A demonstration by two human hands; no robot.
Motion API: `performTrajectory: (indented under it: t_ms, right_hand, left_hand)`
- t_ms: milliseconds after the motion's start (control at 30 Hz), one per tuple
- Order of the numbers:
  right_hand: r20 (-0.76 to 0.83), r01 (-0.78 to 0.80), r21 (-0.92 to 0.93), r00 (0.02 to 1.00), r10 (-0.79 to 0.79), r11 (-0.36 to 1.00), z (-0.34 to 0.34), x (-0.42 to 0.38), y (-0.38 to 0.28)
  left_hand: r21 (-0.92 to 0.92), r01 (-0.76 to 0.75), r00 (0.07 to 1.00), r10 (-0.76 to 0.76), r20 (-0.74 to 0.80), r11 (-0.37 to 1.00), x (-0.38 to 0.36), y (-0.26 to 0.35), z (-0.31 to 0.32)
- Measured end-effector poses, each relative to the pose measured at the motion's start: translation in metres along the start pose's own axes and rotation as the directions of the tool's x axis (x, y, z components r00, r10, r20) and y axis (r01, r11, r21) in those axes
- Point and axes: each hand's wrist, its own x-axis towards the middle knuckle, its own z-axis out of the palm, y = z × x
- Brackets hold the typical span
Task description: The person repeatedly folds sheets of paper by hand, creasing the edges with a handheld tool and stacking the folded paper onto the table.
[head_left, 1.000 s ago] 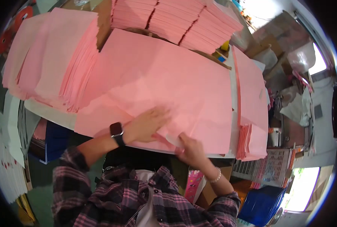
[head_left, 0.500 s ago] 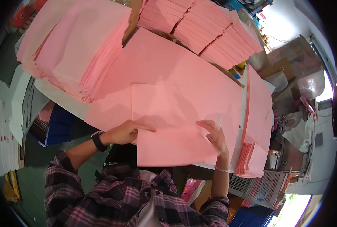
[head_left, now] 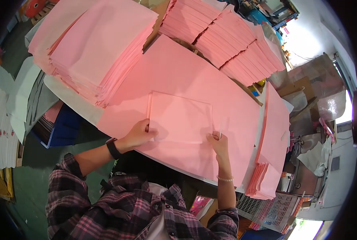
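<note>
A folded sheet of pink paper point(head_left: 180, 118) lies on a larger pink sheet that covers the table. My left hand point(head_left: 139, 134) grips its left edge, thumb on top and fingers curled beneath. At the lower right corner, my right hand point(head_left: 219, 145) pinches the folded sheet between thumb and curled fingers. A thin, pale strip-like tool point(head_left: 221, 131) sticks up from the right hand; its kind is not clear. The large pink sheet point(head_left: 178, 64) spreads out around and beyond the folded one.
Tall stacks of pink paper stand at the left point(head_left: 102, 48) and at the back point(head_left: 222, 36). To the right, folded pink papers point(head_left: 258, 178) lie on another pink pile point(head_left: 276, 136). A grey plastic crate point(head_left: 266, 208) sits below right, a blue bin point(head_left: 64, 128) at left.
The pink sheet has been folded over into a smaller piece and now lies farther from my body. Both hands have closed on its edges from a flatter, spread pose.
</note>
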Motion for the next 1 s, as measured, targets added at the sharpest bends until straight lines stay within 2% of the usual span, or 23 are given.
performTrajectory:
  t_ms: [67,200,300,433,600,833,1000]
  right_hand:
    - [-0.022,-0.009,0.012,1.0,0.009,1.0,0.001,0.001,0.001]
    - [-0.024,-0.025,0.016,0.999,0.025,1.0,0.001,0.005,0.006]
    - [-0.022,-0.036,-0.008,0.999,0.035,0.999,-0.002,0.007,0.006]
    - [-0.022,-0.055,-0.057,0.998,0.054,0.997,-0.002,0.007,0.002]
    - [-0.034,-0.048,-0.058,0.998,0.046,0.997,0.0,0.012,0.007]
    - [-0.029,-0.046,-0.123,0.999,0.043,0.991,0.0,0.014,-0.002]
    - [-0.025,-0.044,-0.127,0.999,0.041,0.991,0.0,0.016,-0.002]
  left_hand:
    - [0.024,-0.051,0.998,0.051,-0.029,0.998,-0.003,0.0,-0.002]
    - [0.051,-0.089,0.995,0.087,0.042,0.995,-0.017,0.013,-0.009]
    - [0.162,-0.078,0.994,0.064,0.092,0.984,-0.02,0.017,-0.01]
    - [0.285,-0.084,0.995,0.065,0.077,0.955,-0.019,0.018,-0.011]
    - [0.289,-0.037,0.998,0.023,0.053,0.957,-0.022,0.03,-0.015]
    - [0.381,-0.122,0.993,0.113,0.046,0.916,-0.023,0.036,-0.019]
    - [0.388,-0.121,0.992,0.12,0.026,0.914,-0.025,0.041,-0.017]
